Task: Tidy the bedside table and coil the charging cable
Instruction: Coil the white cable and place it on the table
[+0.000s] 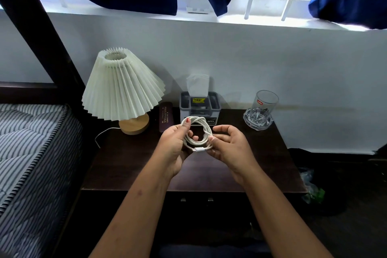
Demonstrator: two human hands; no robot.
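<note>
Head view: grey organiser [200, 111] holds white tissues [198, 85]; glass [265, 104] on coaster [250, 120].

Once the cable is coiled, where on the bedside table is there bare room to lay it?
The front half of the bedside table is bare, below both hands. Another free patch lies between the organiser box and the glass. The back left is crowded: lamp, glasses case, box.
</note>
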